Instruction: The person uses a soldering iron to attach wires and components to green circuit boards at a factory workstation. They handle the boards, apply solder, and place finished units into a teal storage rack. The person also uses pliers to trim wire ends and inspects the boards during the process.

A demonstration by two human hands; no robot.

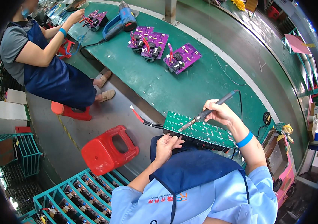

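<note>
A soldering iron [218,100] with a dark handle is gripped in my right hand [221,113]. Its metal tip slants down to the left and meets the near left part of a green circuit board [207,131]. Black components line the board's underside, and a bundle of red and black wires [144,120] with a white connector sticks out from its left end. My left hand [165,148] is closed at the board's near left edge, thumb and fingers pressed together by the black parts; what they pinch is too small to make out.
Several purple circuit boards [181,59] stand on the green table [136,78]. Beyond them lies a blue heat gun [123,20]. At far left a co-worker [50,63] handles another purple board [94,19]. A red stool [108,151] and a teal rack [78,198] of parts stand left.
</note>
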